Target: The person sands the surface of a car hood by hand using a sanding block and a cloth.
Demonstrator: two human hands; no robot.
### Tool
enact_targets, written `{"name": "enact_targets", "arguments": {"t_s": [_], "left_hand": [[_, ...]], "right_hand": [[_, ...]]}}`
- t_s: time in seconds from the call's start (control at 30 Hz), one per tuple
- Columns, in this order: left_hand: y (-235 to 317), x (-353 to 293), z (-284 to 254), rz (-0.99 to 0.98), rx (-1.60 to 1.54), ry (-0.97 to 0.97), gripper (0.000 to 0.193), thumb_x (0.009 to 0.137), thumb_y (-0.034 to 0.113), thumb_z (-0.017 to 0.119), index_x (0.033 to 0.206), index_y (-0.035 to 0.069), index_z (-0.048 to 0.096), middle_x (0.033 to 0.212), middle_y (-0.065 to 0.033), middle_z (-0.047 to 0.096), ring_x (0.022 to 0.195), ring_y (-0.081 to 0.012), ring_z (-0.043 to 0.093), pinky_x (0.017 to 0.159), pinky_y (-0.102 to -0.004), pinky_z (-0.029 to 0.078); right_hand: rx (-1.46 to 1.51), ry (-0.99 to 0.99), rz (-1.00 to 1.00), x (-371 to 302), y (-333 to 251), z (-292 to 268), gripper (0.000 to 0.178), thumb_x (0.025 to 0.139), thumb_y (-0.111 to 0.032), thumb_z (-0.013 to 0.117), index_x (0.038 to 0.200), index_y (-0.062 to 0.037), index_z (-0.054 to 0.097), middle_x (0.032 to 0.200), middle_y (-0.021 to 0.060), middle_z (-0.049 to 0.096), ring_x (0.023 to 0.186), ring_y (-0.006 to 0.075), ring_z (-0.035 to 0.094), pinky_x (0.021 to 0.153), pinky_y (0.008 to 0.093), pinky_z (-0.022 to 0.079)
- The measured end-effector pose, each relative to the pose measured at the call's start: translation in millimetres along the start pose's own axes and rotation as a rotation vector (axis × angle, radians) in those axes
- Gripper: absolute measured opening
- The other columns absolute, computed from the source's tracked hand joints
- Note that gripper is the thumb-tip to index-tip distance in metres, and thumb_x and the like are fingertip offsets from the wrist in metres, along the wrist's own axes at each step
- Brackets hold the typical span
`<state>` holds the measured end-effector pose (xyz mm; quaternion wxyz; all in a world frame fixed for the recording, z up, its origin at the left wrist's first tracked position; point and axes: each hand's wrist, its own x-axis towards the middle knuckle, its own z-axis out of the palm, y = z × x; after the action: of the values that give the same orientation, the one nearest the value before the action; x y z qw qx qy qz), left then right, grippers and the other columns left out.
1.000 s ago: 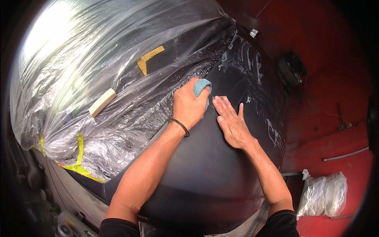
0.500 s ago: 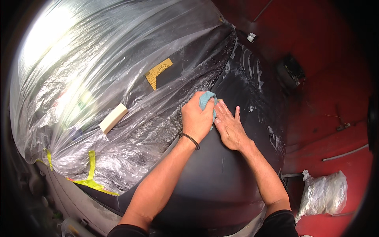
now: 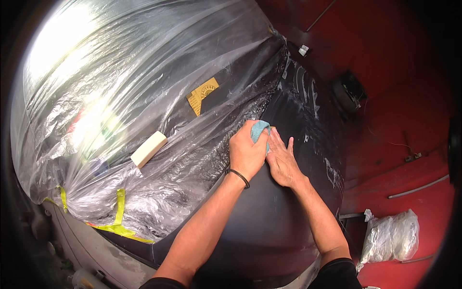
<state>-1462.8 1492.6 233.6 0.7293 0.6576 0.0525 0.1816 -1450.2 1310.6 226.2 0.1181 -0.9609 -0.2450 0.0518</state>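
Observation:
My left hand is closed round a light blue cloth, which bulges out past the thumb. Right beside it, my right hand lies flat on a dark, matte car body panel, fingers stretched forward and thumb apart. Whether something thin lies under those fingers I cannot make out. Whitish smears mark the far right part of the panel. Along the panel's left side runs a clear plastic sheet, wrinkled and wet-looking near my left hand.
On the sheet lie a cream-coloured block and a torn piece of tan sandpaper. Yellow tape fastens the sheet's near edge. On the red floor to the right are a plastic-wrapped bundle, a dark round object and a thin rod.
My left hand and the cloth have moved slightly nearer on the panel, staying close to my right hand. The whole view has shifted a little.

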Motion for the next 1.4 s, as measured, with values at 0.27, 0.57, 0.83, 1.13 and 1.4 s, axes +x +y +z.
{"name": "enact_targets", "arguments": {"t_s": [0.27,0.57,0.83,1.13,1.4], "left_hand": [[6,-11,33,-0.053,-0.033,-0.068,0.023,0.102,0.019,0.075,0.116,0.001,0.076,0.09,-0.0091,0.079,0.084,-0.0145,0.073,0.08,-0.0332,0.058],[3,1,8,0.081,0.139,-0.04,0.024,0.102,0.018,0.075,0.119,0.001,0.076,0.096,-0.0161,0.08,0.088,-0.0234,0.078,0.084,-0.0361,0.06],[9,-13,29,0.108,0.167,-0.174,0.023,0.101,0.016,0.074,0.118,0.001,0.075,0.096,-0.0168,0.08,0.088,-0.0267,0.08,0.083,-0.0378,0.06],[4,-7,10,0.182,0.27,-0.126,0.023,0.1,0.018,0.075,0.117,0.002,0.075,0.101,-0.0193,0.08,0.094,-0.0353,0.08,0.084,-0.042,0.061],[4,-14,39,0.172,0.213,-0.201,0.022,0.1,0.018,0.075,0.116,0.003,0.075,0.1,-0.0196,0.08,0.093,-0.0358,0.08,0.084,-0.0423,0.06]], "right_hand": [[-0.063,0.085,0.488,142,161,-67,0.066,0.118,-0.046,0.018,0.18,-0.0216,0.018,0.188,-0.0014,0.013,0.173,0.0254,0.01,0.131,0.0773,0.001],[-0.043,-0.102,-0.041,-18,16,-19,0.067,0.118,-0.043,0.018,0.178,-0.0139,0.024,0.186,0.0063,0.02,0.173,0.0325,0.01,0.134,0.0726,0.0],[-0.028,0.111,0.45,94,175,-60,0.066,0.118,-0.047,0.018,0.179,-0.0229,0.023,0.187,0.0017,0.018,0.173,0.0275,0.01,0.131,0.0769,0.002],[0.006,-0.085,0.087,-74,22,-19,0.066,0.117,-0.042,0.023,0.178,-0.0157,0.023,0.186,0.0066,0.019,0.173,0.034,0.009,0.133,0.0731,-0.002],[0.004,0.093,0.542,49,201,-62,0.068,0.118,-0.052,0.018,0.18,-0.0232,0.018,0.188,0.0006,0.013,0.173,0.0262,0.005,0.133,0.0741,0.001]]}}
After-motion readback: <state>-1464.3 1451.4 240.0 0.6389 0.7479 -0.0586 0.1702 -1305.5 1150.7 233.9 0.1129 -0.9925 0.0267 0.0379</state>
